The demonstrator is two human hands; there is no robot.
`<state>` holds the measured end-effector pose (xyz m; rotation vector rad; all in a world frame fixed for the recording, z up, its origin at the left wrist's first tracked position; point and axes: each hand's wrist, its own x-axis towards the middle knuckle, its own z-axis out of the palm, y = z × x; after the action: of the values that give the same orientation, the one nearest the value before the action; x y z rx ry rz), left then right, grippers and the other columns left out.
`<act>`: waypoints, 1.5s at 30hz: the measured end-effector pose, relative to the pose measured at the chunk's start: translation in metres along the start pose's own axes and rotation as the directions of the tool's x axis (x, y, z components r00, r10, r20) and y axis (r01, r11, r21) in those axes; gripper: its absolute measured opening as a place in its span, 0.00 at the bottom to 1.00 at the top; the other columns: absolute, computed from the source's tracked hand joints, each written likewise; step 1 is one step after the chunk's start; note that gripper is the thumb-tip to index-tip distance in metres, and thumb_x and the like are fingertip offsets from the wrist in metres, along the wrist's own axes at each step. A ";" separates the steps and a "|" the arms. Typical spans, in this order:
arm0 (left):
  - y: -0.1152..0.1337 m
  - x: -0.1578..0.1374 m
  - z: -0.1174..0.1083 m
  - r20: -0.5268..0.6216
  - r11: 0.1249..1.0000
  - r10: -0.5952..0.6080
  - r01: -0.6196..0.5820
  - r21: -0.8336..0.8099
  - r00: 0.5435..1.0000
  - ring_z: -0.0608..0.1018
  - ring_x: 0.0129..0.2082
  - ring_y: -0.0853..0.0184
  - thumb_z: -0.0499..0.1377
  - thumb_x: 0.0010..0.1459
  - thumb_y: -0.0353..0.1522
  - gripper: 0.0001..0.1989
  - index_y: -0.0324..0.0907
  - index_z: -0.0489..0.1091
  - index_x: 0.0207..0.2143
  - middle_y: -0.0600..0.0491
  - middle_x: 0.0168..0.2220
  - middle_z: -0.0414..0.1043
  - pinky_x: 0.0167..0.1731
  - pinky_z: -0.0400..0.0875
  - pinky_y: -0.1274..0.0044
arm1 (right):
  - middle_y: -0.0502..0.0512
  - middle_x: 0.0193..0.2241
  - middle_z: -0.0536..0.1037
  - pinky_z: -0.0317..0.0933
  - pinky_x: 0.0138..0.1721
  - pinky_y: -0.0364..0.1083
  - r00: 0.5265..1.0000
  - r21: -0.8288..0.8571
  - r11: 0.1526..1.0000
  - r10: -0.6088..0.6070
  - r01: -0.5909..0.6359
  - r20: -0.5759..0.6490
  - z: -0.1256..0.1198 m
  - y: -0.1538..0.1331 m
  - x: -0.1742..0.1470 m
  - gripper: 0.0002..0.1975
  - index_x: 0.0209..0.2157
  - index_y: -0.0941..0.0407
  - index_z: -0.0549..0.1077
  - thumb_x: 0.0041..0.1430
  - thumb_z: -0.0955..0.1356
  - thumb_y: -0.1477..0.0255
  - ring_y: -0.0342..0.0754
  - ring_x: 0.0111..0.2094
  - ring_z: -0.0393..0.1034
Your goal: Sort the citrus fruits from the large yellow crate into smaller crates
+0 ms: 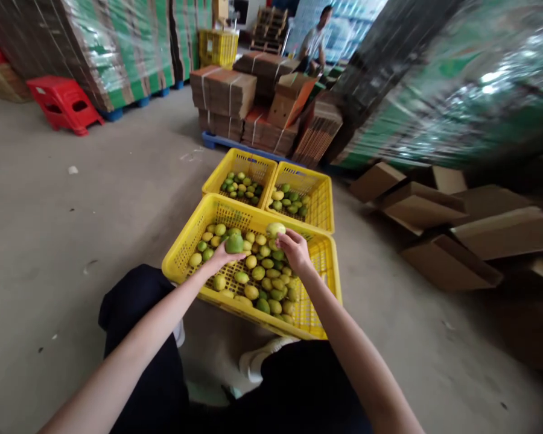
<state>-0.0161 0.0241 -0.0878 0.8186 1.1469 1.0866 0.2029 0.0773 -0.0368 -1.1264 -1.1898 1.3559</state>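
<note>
A green lemon [234, 243] rests in my left hand [225, 256], whose fingers curl beneath it over the left half of the large yellow crate [185, 247]. My right hand [294, 248] pinches a pale yellow-green lemon [276, 229] above the crate's far side. Below both hands lie many loose lemons [257, 273], from yellow to green, on the slatted crate bottom. Behind this crate, touching it, stand two smaller yellow crates: the left crate [213, 173] holds mostly green lemons, and the right crate [324, 196] has green and yellow ones bunched at its left.
Flattened cardboard bundles [224, 90] sit on a blue pallet [210, 140] behind the crates. Open cardboard boxes [447, 259] crowd the floor at right. A red stool [66, 103] stands far left. Wrapped stacks [127, 48] line both sides. A person [315, 43] sits at the back.
</note>
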 end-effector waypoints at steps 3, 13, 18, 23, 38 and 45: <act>0.053 0.009 0.028 0.135 0.993 0.096 -0.085 -0.084 0.986 0.76 0.31 0.70 0.72 0.47 0.37 0.21 0.42 0.68 0.40 0.55 0.34 0.74 0.39 0.72 0.72 | 0.48 0.27 0.77 0.66 0.31 0.46 0.999 0.217 0.975 -0.040 0.047 -0.036 0.010 -0.043 -0.021 0.18 0.30 0.53 0.75 0.38 0.77 0.60 0.44 0.25 0.69; 0.074 -0.024 0.029 0.293 0.937 0.348 -0.336 -0.093 0.891 0.78 0.49 0.58 0.76 0.41 0.42 0.38 0.43 0.66 0.52 0.44 0.52 0.73 0.53 0.71 0.65 | 0.54 0.40 0.83 0.72 0.48 0.57 0.991 0.242 0.961 -0.120 0.132 -0.063 0.030 -0.048 -0.084 0.27 0.41 0.50 0.74 0.37 0.81 0.66 0.56 0.41 0.79; 0.072 -0.016 0.026 0.275 0.864 0.454 -0.495 0.097 0.847 0.75 0.56 0.53 0.77 0.39 0.42 0.38 0.43 0.69 0.52 0.43 0.54 0.71 0.56 0.70 0.63 | 0.53 0.42 0.81 0.70 0.53 0.56 0.952 -0.026 0.962 -0.274 0.273 -0.134 0.019 -0.050 -0.079 0.26 0.42 0.51 0.77 0.38 0.81 0.68 0.55 0.46 0.76; 0.073 -0.016 0.028 0.269 0.680 0.619 -0.675 0.286 0.738 0.75 0.55 0.54 0.75 0.44 0.42 0.33 0.47 0.72 0.53 0.45 0.53 0.69 0.52 0.74 0.63 | 0.57 0.46 0.78 0.72 0.49 0.56 0.886 -0.292 0.886 -0.423 0.361 -0.188 0.018 -0.043 -0.072 0.23 0.46 0.51 0.76 0.46 0.78 0.67 0.55 0.47 0.75; 0.067 -0.023 0.034 0.258 0.617 0.655 -0.700 0.361 0.710 0.71 0.59 0.53 0.71 0.50 0.43 0.32 0.52 0.70 0.58 0.46 0.57 0.64 0.59 0.70 0.61 | 0.57 0.50 0.78 0.71 0.55 0.57 0.733 -0.706 0.536 -0.679 0.463 -0.034 0.032 -0.043 -0.086 0.23 0.55 0.45 0.75 0.60 0.67 0.77 0.55 0.51 0.75; 0.064 -0.026 0.037 0.246 0.691 0.613 -0.661 0.294 0.751 0.71 0.59 0.53 0.72 0.50 0.44 0.32 0.50 0.70 0.57 0.46 0.57 0.64 0.56 0.72 0.63 | 0.58 0.50 0.77 0.70 0.56 0.58 0.757 -0.675 0.576 -0.653 0.461 -0.041 0.032 -0.042 -0.088 0.22 0.54 0.45 0.76 0.60 0.67 0.76 0.57 0.52 0.74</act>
<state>0.0030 0.0188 -0.0116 1.6566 0.9775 1.3757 0.1838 -0.0109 0.0114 -1.1809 -1.6571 0.2501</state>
